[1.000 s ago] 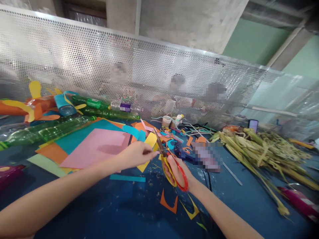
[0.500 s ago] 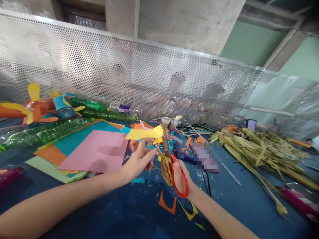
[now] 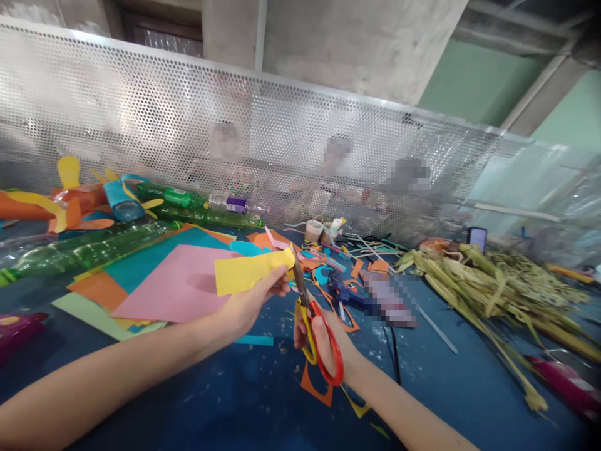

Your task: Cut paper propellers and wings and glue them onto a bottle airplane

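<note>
Pinched in my left hand (image 3: 256,300) is a strip of yellow paper (image 3: 246,271), its wide end pointing left over the pink sheet. My right hand (image 3: 326,341) grips a pair of scissors (image 3: 319,335) with one red and one yellow handle loop. The blades point up and away, and their tips meet the right end of the yellow paper. Whether the blades are fully closed on it I cannot tell. Below the scissors lies an orange paper offcut (image 3: 317,389) with a curved cut, and a yellow offcut (image 3: 357,404) beside it.
Stacked coloured sheets with a pink sheet (image 3: 173,282) on top lie left. Green plastic bottles (image 3: 98,247) and paper-decorated bottles stand behind. Paper scraps, a dark blue glue gun (image 3: 350,293) and dried husks (image 3: 464,282) lie right. People sit behind a perforated metal screen (image 3: 282,125).
The orange piece beside my left hand has left its grasp area; the yellow paper has swung and moved left with my left hand's pinch. The scissors have shifted slightly left and down.
</note>
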Demonstrator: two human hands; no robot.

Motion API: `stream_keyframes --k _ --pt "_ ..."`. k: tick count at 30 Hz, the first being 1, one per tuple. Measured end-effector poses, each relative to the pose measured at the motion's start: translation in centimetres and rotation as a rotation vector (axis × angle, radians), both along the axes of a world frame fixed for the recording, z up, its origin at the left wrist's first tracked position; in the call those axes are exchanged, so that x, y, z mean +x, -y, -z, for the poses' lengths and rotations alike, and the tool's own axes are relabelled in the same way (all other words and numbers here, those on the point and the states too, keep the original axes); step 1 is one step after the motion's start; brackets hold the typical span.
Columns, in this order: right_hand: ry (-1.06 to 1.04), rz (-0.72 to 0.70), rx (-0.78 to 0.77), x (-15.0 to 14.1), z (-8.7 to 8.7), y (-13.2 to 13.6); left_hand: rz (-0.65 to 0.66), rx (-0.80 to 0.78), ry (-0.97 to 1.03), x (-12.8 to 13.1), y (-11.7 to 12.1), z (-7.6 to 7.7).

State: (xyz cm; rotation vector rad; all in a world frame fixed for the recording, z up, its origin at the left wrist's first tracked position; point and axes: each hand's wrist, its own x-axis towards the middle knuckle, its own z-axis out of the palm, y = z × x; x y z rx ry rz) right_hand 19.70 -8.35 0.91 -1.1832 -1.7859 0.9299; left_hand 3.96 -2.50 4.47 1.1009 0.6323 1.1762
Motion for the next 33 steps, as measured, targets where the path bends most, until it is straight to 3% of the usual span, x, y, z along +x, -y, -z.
stream_keyframes --k 5,10,16,33 --pt "-0.023 -0.017 -0.046 -0.2 -0.6 0.1 -0.004 0.050 -0.082 -0.2 -0.6 0.1" --pt "0.028 -0.034 0.015 0.5 -0.3 -0.2 0.015 0.018 -0.101 -0.1 -0.8 0.1" --pt "-0.065 -0.011 -0.019 0.4 -0.2 -0.2 -0.012 0.029 -0.094 -0.2 -0.7 0.0" --pt "-0.107 -0.002 -0.023 0.6 0.6 -0.5 0.070 0.031 -0.163 -0.2 0.0 -0.4"
